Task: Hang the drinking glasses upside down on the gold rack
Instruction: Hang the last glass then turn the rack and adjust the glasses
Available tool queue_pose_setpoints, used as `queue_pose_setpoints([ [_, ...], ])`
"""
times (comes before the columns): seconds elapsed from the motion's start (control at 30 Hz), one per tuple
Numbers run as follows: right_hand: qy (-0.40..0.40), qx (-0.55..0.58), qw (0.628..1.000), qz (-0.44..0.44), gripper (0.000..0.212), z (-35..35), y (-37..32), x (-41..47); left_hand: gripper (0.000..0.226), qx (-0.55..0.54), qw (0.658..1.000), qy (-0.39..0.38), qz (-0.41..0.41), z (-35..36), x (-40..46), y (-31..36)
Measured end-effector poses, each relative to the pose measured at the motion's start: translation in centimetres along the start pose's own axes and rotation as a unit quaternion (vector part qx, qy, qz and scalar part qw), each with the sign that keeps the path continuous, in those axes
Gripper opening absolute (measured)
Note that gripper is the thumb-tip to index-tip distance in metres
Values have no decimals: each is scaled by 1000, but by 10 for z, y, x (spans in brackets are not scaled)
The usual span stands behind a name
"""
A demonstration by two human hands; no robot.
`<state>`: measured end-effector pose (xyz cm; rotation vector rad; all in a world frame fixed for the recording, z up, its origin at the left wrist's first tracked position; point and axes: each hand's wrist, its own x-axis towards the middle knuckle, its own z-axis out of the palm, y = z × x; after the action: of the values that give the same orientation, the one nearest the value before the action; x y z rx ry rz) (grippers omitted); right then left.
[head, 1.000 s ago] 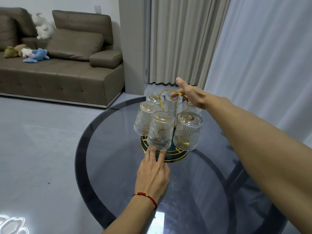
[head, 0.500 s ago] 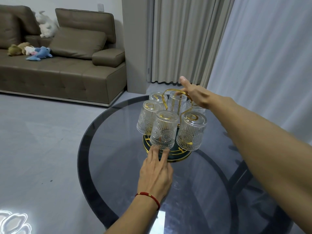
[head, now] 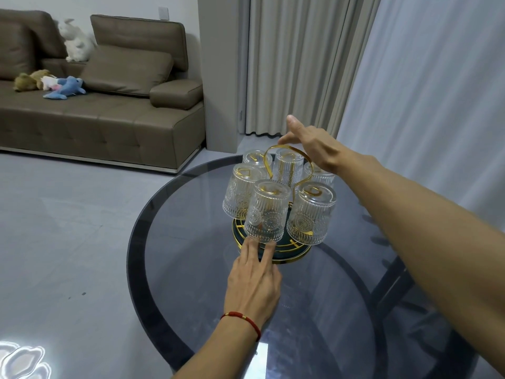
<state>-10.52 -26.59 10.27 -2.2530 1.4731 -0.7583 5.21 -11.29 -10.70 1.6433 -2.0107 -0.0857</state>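
The gold rack [head: 284,146] stands on its dark round base [head: 296,257] on a round glass table [head: 188,242]. Several ribbed drinking glasses hang upside down on it, the nearest one [head: 266,212] in front, another [head: 311,214] to its right and another [head: 240,192] to its left. My left hand [head: 252,283] lies flat on the table, fingers apart, with its fingertips touching the base's front edge under the nearest glass. My right hand [head: 314,149] is at the top of the gold loop handle, fingers extended against it and thumb raised, holding nothing.
The table's dark rim curves close on the left, with grey floor beyond it. A brown sofa [head: 109,119] with soft toys stands at the back left. Curtains [head: 437,105] hang behind the table and to its right.
Both hands stay at the same places on the rack. The view has shifted a little.
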Motion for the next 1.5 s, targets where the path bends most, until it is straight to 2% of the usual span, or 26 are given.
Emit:
queue_pose_setpoints([
  [0.13,56,-22,996,-72,78,5,-12,1,48,0,1000,-1,0,0,0,0],
  [0.33,-26,-69,995,-67,65,20,-26,8,47,-7,1000,11,4,0,1,1],
  [0.43,-36,-33,997,-52,70,20,-31,13,48,-8,1000,8,5,0,0,0],
  [0.6,-82,-73,993,-47,75,19,-37,17,49,-8,1000,4,3,0,0,0],
  [0.8,-104,-59,993,-1,78,16,-40,25,49,-9,1000,4,3,1,0,0],
  [1.07,-123,-81,988,51,87,19,-41,35,48,-12,1000,11,5,3,1,-1],
  [1.5,-138,-145,978,62,89,20,-51,39,51,-8,1000,6,10,3,1,-2],
])
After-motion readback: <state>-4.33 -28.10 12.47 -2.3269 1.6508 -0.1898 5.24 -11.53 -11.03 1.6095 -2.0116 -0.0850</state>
